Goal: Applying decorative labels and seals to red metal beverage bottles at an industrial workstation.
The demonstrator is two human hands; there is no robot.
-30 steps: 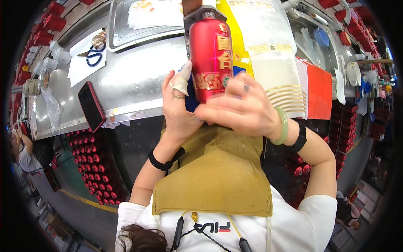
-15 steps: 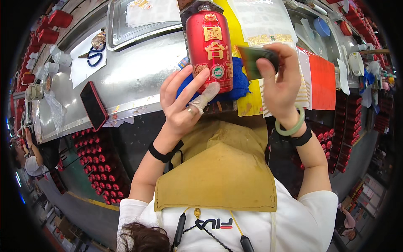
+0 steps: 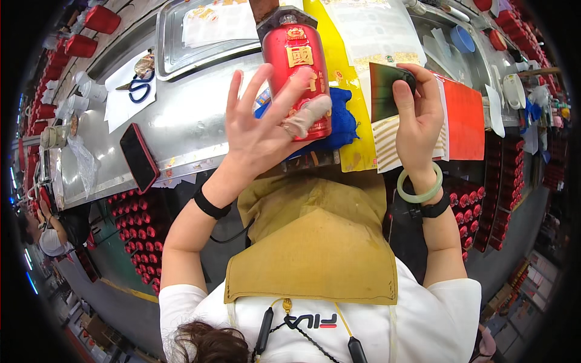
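Observation:
A red bottle (image 3: pixel 278 60) with gold raised characters lies on a blue cloth (image 3: pixel 344 118), its neck toward the far side by a dark metal holder (image 3: pixel 305 17). My left hand (image 3: pixel 257 130) is over the bottle's lower left part, with its fingers spread apart. Its thumb wears a white wrap and lies across the bottle's face; whether it presses there I cannot tell. To the right, my right hand (image 3: pixel 420 115) grips a flat dark green scraper (image 3: pixel 381 91) with a black edge, held upright above striped paper (image 3: pixel 387 142), apart from the bottle.
A yellow sheet (image 3: pixel 357 148) lies beside the cloth, with sticker sheets (image 3: pixel 375 30) and a red-orange sheet (image 3: pixel 465 121) farther right. On the metal bench to the left are a phone (image 3: pixel 139 157), scissors (image 3: pixel 140 89) and a metal tray (image 3: pixel 162 45). Red bottles (image 3: pixel 142 233) stand in rows below.
My left hand has moved up and right over the bottle, and its fingers have spread. My right hand has shifted slightly right with the scraper, which now shows its flat face.

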